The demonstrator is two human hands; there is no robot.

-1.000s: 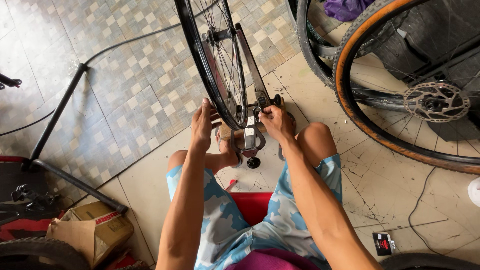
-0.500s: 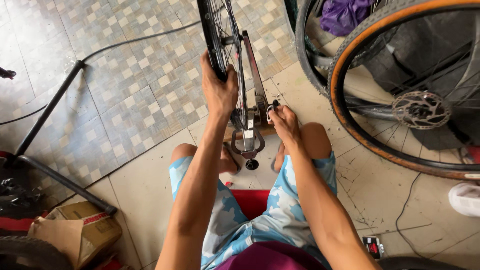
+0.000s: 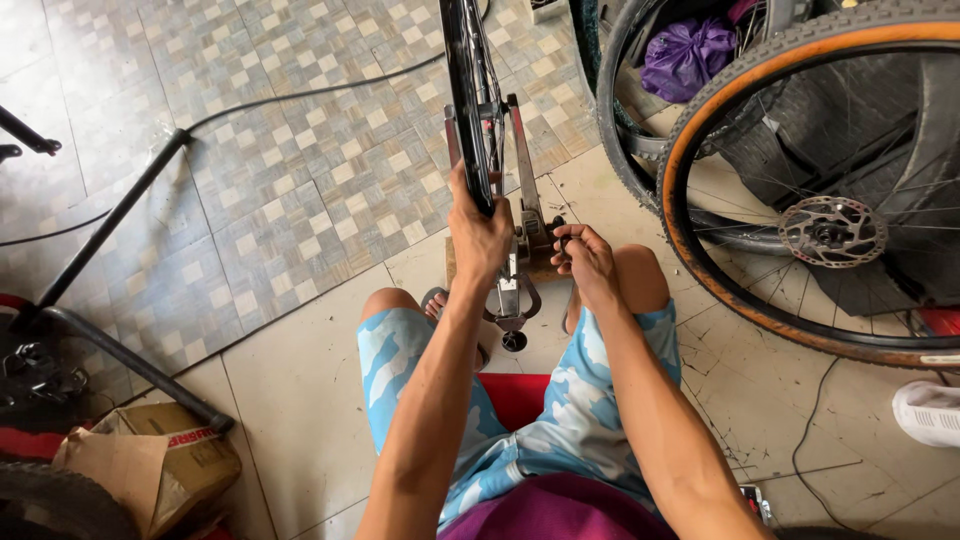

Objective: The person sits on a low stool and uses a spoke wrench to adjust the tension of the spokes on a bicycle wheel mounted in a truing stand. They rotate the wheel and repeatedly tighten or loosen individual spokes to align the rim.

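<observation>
A black bicycle wheel (image 3: 462,90) stands upright in a metal truing stand (image 3: 522,190) on the floor between my knees. My left hand (image 3: 478,232) is wrapped around the near edge of the wheel's rim. My right hand (image 3: 585,258) pinches a small black knob (image 3: 556,222) on the right side of the stand's base. The stand's lower arm and a round foot (image 3: 514,341) show between my legs. I sit on a red seat (image 3: 515,398) in blue patterned shorts.
A large tan-walled bike wheel (image 3: 800,200) with a disc rotor (image 3: 832,231) stands at the right, a purple bag (image 3: 685,55) behind it. Black stand tubes (image 3: 110,240) cross the patterned tiles at the left. A cardboard box (image 3: 150,465) sits at the lower left. Another person's white shoe (image 3: 930,412) is at right.
My left hand has slid from the low part of the rim up to a higher grip on the wheel. My right hand has stayed at the stand's knob. The view shifted.
</observation>
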